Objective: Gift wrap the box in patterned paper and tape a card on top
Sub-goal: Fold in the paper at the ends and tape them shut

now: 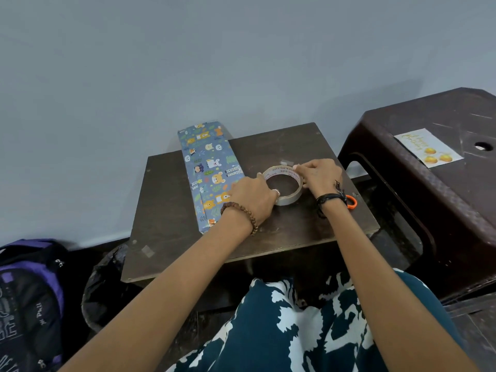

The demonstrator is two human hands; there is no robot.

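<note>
Resting on the dark counter (166, 237), the tape roll (284, 185) lies flat between both hands. The left hand (252, 198) curls against the roll's near-left side, gripping it, while the right hand (319, 175) pinches at the roll's far rim with its fingertips (296, 167). Just left of the roll lies the wrapped box (208, 170), long and narrow, covered in blue animal-patterned paper, its far end overhanging the counter's edge. Farther right, well apart, the card (428, 147) lies on a brown plastic stool (402, 183).
</note>
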